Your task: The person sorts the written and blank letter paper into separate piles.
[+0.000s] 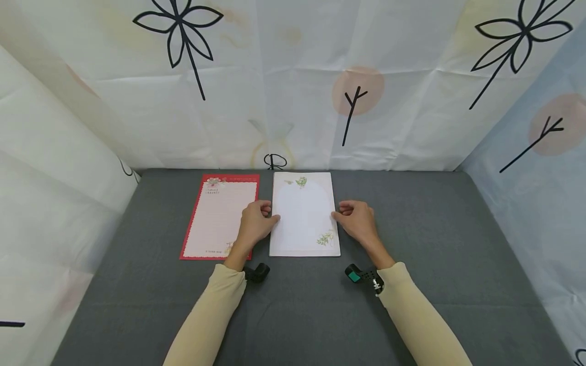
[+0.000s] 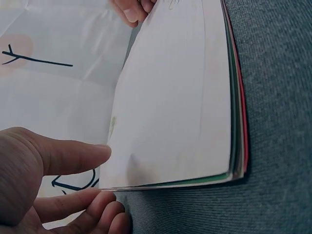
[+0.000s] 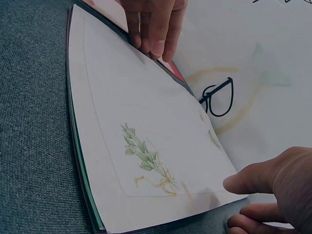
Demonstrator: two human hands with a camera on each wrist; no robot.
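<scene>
A stack of paper sheets [image 1: 302, 216] lies flat on the grey table, its white top sheet printed with green leaves. Green and red sheet edges [image 2: 240, 112] show beneath in the left wrist view. My left hand [image 1: 257, 223] is at the left edge, thumb just at the sheet and fingertips beside the edge. Over at the right edge is my right hand [image 1: 359, 221], its thumb [image 3: 239, 184] overlapping the top sheet in the right wrist view. In both wrist views thumb and fingers stand apart around the edge.
A red-bordered sheet [image 1: 220, 218] with a flower print lies left of the stack, partly under my left forearm. The grey tabletop [image 1: 439, 244] reaches to white patterned cloth [image 1: 297, 117] at the back and sides.
</scene>
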